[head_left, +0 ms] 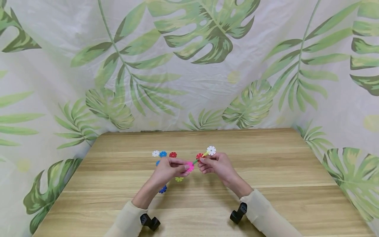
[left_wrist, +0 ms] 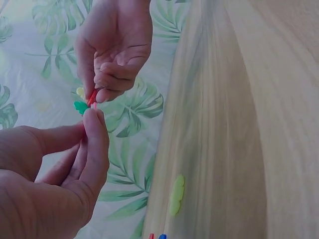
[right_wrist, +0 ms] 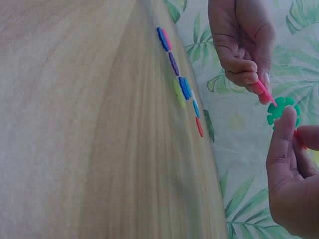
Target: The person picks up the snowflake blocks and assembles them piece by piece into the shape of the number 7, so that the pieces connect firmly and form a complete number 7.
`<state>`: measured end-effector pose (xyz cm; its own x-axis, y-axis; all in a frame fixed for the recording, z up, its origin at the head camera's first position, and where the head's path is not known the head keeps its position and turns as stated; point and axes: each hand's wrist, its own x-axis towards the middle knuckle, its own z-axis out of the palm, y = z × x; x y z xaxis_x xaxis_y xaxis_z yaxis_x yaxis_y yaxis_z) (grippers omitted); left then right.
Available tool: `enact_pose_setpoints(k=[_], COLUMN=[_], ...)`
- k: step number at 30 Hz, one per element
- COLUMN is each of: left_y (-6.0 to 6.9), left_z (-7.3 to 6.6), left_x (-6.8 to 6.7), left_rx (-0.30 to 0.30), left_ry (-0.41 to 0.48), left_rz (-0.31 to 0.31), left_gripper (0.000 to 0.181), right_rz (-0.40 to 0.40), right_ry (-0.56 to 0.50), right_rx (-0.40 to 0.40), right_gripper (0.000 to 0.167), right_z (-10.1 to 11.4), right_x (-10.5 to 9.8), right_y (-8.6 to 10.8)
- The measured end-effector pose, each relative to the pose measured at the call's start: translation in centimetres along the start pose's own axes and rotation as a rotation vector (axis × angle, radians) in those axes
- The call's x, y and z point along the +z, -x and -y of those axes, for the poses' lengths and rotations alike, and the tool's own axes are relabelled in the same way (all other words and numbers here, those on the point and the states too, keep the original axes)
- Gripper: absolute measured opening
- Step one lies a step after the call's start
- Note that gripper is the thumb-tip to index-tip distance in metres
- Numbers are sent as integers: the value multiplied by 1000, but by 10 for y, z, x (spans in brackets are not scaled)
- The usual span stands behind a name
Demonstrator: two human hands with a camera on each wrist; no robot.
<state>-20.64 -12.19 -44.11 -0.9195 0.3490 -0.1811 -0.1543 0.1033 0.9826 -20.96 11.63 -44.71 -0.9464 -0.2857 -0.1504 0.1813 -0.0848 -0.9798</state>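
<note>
Between the thumb and fingers of my left hand is a pink notched disc. My right hand pinches a red notched disc, part of a short joined chain. That chain also has a green disc, a yellow disc and a white disc at the far end. In the right wrist view, the pink disc's edge meets the green disc's rim; whether it sits in a slot I cannot tell. Both hands are raised above the table, and fingers cover parts of the discs.
Loose notched discs lie left of centre on the wooden table: white, light blue, red, yellow-green and dark blue, with others partly hidden by the left hand. A leaf-patterned cloth hangs behind.
</note>
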Motion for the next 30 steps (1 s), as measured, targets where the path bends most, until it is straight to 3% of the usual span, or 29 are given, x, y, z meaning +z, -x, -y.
enact_pose_setpoints(k=[13, 22, 30], left_y=[1, 2, 4], left_z=[3, 5, 8], left_x=[9, 15, 19], left_rx=[-5, -14, -24], left_ry=[-2, 95, 98], left_rz=[-64, -91, -118], left_gripper=[20, 22, 23], right_rz=[8, 8, 12], right_ry=[12, 12, 3], right_rx=[-42, -70, -67], right_gripper=[27, 31, 29], right_z=[-1, 2, 1], right_x=[4, 5, 5], right_y=[2, 3, 4])
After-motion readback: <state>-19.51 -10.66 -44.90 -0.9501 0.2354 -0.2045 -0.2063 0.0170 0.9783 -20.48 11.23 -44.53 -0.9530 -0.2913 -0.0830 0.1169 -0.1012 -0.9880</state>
